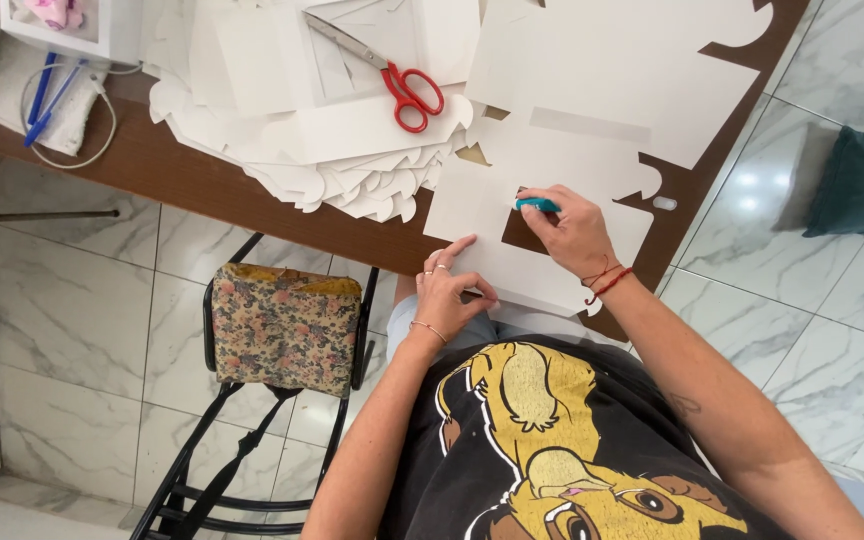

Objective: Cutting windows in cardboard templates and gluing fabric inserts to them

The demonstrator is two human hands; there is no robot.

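Observation:
A flat white card cut-out with tabs lies on the brown table. My right hand is shut on a small teal tool and presses its tip onto the card. My left hand rests at the card's near edge and pins it down with its fingers; there are rings on two fingers and a thin bracelet at the wrist.
A stack of white scalloped card pieces lies to the left, with red-handled scissors on top. Blue pens and a white cable lie at the far left. A black chair with a floral cushion stands beside me.

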